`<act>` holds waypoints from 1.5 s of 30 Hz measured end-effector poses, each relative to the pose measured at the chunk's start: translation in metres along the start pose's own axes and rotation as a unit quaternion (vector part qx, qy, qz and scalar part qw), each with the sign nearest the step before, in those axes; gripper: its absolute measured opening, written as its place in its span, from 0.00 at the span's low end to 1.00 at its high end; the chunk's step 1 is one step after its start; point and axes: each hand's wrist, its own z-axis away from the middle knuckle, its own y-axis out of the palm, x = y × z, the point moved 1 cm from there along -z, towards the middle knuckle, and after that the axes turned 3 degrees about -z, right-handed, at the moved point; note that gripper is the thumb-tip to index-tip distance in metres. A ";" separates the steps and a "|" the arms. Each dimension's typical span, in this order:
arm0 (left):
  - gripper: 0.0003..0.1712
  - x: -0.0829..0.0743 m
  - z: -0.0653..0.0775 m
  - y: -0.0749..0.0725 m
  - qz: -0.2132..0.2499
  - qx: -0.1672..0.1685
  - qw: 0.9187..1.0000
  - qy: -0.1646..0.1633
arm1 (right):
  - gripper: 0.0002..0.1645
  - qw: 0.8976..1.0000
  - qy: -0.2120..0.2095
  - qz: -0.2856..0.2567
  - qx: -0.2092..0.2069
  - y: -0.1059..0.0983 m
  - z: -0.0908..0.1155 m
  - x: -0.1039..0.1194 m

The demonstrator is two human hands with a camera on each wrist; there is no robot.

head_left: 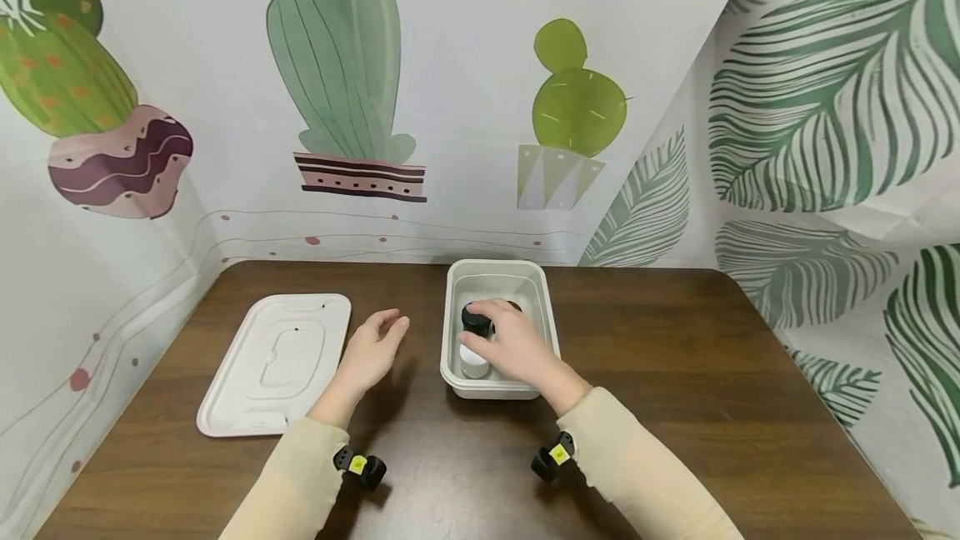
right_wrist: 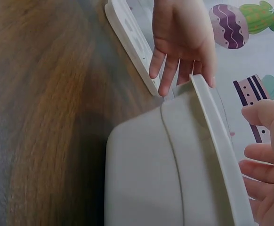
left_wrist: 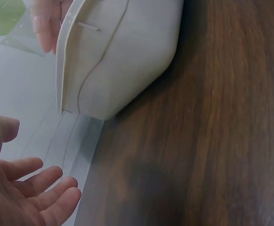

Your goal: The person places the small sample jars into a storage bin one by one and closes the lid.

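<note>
A pale grey plastic box (head_left: 540,290) stands on the table, open at the top. Inside it are a black round cap or top (head_left: 476,322) and a white cylinder (head_left: 474,362); whether they are one bottle is unclear. My right hand (head_left: 513,344) is over the box, thumb and fingers apart around the black top. In the right wrist view, nothing shows between that hand's (right_wrist: 269,165) thumb and fingers. Another dark thing (head_left: 514,305) is mostly hidden behind the hand. My left hand (head_left: 372,352) hovers left of the box, fingers loosely bent and holding nothing.
A white lid (head_left: 255,407) lies flat at the left of the brown wooden table (head_left: 675,373). Behind the table's far edge hangs a printed cloth (head_left: 465,107) with cacti and leaves. The box stands close to that edge.
</note>
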 end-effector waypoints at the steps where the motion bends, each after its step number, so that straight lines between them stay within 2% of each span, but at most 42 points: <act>1: 0.30 0.001 0.000 -0.001 -0.001 -0.002 1.000 0.000 | 0.28 1.000 0.002 -0.004 0.001 0.001 0.000 0.001; 25: 0.32 0.025 0.007 -0.032 -0.015 -0.019 1.000 -0.016 | 0.28 0.995 -0.002 -0.093 0.031 0.021 -0.007 0.022; 30: 0.32 0.028 0.009 -0.036 -0.008 -0.022 0.999 -0.027 | 0.29 0.994 0.000 -0.094 0.051 0.027 -0.008 0.027; 45: 0.33 0.041 0.016 -0.051 -0.026 -0.039 0.998 -0.037 | 0.30 0.993 -0.006 -0.080 0.086 0.041 -0.011 0.047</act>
